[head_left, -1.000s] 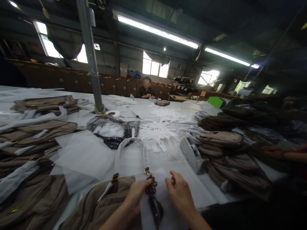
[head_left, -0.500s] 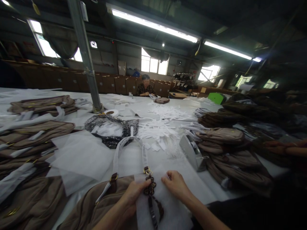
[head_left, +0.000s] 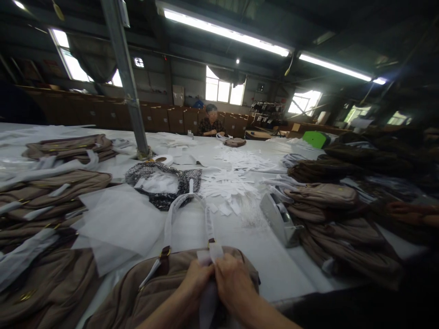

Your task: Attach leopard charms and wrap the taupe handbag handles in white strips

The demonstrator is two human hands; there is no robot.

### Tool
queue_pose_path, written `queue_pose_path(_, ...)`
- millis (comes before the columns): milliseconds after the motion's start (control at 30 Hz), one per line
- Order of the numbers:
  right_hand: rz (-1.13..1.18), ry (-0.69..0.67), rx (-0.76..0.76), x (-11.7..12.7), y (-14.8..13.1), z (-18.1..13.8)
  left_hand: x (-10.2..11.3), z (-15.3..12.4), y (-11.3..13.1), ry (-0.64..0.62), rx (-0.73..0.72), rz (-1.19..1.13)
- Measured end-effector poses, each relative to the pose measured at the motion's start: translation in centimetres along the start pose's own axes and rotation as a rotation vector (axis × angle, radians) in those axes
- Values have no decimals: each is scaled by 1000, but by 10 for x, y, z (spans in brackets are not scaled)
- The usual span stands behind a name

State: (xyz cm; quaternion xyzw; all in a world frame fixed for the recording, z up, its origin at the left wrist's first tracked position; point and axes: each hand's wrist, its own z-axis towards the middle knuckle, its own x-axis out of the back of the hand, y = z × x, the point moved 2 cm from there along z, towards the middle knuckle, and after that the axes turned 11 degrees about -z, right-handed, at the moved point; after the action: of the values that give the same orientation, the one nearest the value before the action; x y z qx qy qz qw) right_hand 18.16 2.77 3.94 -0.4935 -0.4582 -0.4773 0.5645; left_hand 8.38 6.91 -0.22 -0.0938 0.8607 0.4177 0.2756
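Observation:
A brown handbag (head_left: 176, 267) lies in front of me, its strap (head_left: 169, 221) wrapped in white and looped away from me on the table. Over the bag's top, below the strap's right end, my left hand (head_left: 196, 283) and my right hand (head_left: 233, 281) meet. Both are closed on a thin white sheet (head_left: 216, 252), gathered into a narrow fold between them. The sheet's lower part hangs down between my wrists. No part of the dark hanging charm shows now; the sheet and my hands cover that spot.
Loose white sheets (head_left: 120, 224) lie left of the strap, near stacked brown bags (head_left: 58, 187). A grey tape dispenser (head_left: 279, 221) stands right, beside more bags (head_left: 322, 194). White strips (head_left: 233, 183) cover the table's middle. Across it sits a person (head_left: 210, 125); a metal post (head_left: 128, 87) rises left.
My right hand has moved left to meet my left hand. The white sheet, spread under the charm before, is now folded narrow over it, and the charm has gone from sight.

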Motion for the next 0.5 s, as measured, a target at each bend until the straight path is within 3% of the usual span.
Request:
queue_pose_path(200,-150,-100,43,0,-5,-10,-8,-16,14,-86,33,-26)
queue_pose_path(333,-231,-142,103,-1,-9,-5,-11,-12,16,-30,102,-53)
queue_pose_path(433,-285,-94,124,-8,-11,-10,-10,-3,12,36,67,-62)
queue_pose_path(500,-299,17,147,-15,-9,-22,-7,1,9,68,51,-64)
